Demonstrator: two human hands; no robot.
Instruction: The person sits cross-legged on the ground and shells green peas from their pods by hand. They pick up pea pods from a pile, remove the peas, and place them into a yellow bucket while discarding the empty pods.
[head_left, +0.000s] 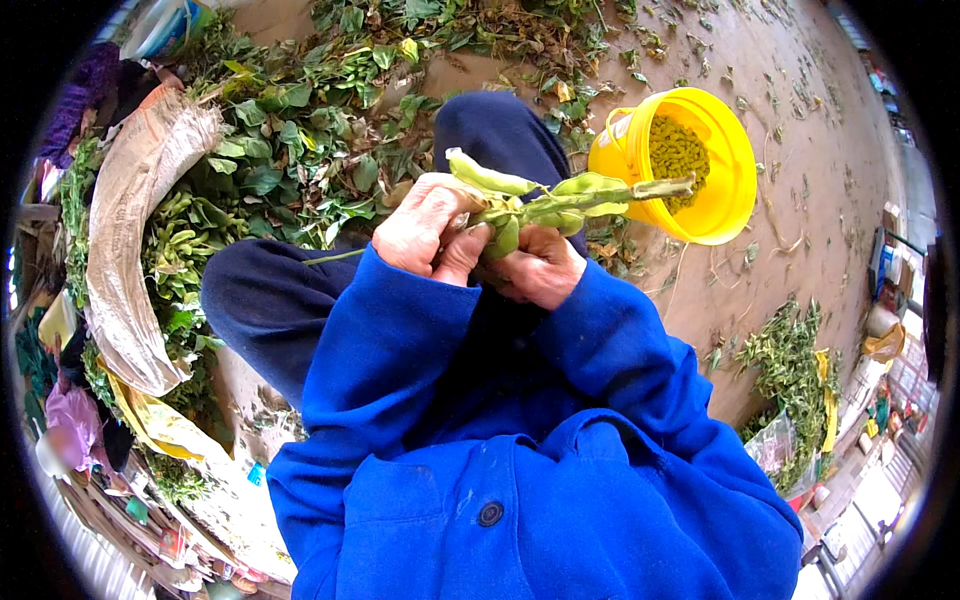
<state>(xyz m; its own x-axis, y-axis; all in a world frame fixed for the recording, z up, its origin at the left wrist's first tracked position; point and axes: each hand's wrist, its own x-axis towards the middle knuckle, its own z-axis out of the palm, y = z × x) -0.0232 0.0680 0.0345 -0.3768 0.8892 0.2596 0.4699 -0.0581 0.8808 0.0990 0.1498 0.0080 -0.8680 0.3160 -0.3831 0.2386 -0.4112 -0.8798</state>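
Observation:
Above my lap my left hand (429, 229) grips a soybean stalk (592, 199) with several plump green pods on it. Its thick cut end points right, overlapping the bucket's mouth in view. My right hand (538, 266) is curled below the stalk, its fingers against the pods (506, 234); its fingertips are partly hidden. Both hands nearly meet in the middle. To the right a yellow plastic bucket (731, 172) leans with its mouth toward me. Loose green beans (675, 154) cover its bottom.
Leafy bean plants (262, 150) lie heaped ahead and to the left. A woven sack (124, 247) curves along the left side. Another pile of plants (795, 360) with clear plastic sits at the right. A person in purple (71, 112) is partly visible at far left.

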